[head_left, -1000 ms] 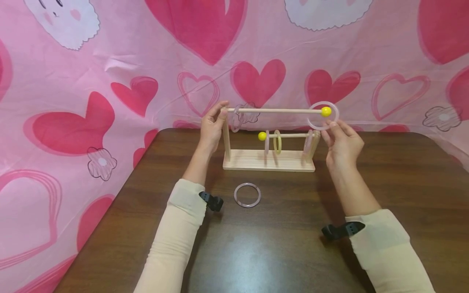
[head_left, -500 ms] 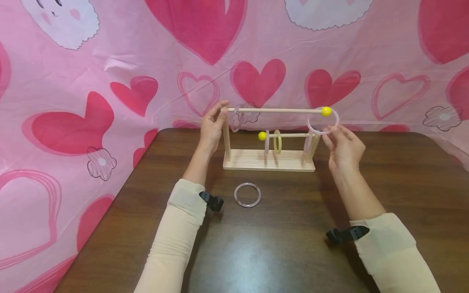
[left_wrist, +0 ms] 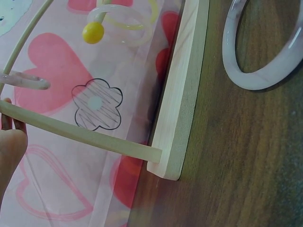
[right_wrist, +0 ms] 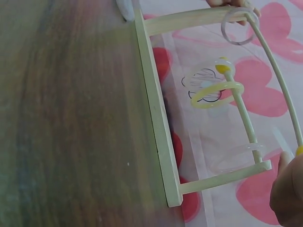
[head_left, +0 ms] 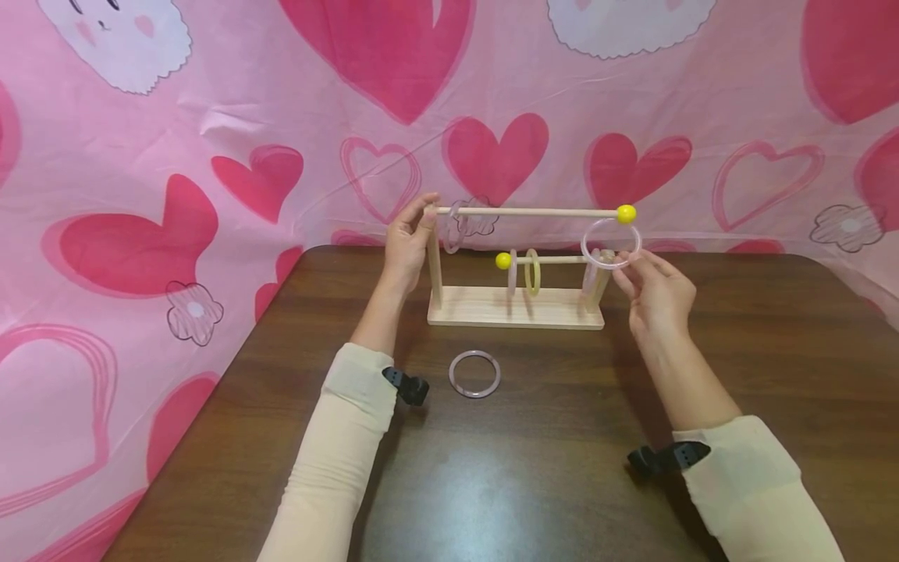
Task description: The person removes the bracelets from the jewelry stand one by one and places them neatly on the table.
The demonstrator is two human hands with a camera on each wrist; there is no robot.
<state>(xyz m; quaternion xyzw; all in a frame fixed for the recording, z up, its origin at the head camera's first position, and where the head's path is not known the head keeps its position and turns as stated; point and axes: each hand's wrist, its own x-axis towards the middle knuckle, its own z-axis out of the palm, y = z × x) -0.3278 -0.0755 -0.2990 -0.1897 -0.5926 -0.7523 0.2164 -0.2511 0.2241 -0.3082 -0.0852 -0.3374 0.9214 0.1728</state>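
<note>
In the head view my left hand (head_left: 407, 246) holds the top of the left post of a wooden bangle stand (head_left: 516, 310). My right hand (head_left: 660, 295) pinches a pale pink bangle (head_left: 584, 248) by its lower right edge. That bangle is just below the yellow ball (head_left: 627, 214) at the free end of the upper rod (head_left: 534, 212), overlapping the ball's underside in this view. One lilac bangle (head_left: 453, 250) hangs by the left post on the upper rod. The lower rod (head_left: 562, 260) carries a yellow bangle (head_left: 538, 273) and two pale pink ones.
A lilac bangle (head_left: 451, 375) lies flat on the dark wooden table (head_left: 548, 453), in front of the stand's base. Behind the table hangs a pink cloth (head_left: 316, 94) with hearts. Each forearm wears a black wrist camera (head_left: 407, 386).
The right hand has lowered the pale pink bangle, so the yellow ball, first framed inside the ring, is now at its upper edge. The left hand and the stand stay put.
</note>
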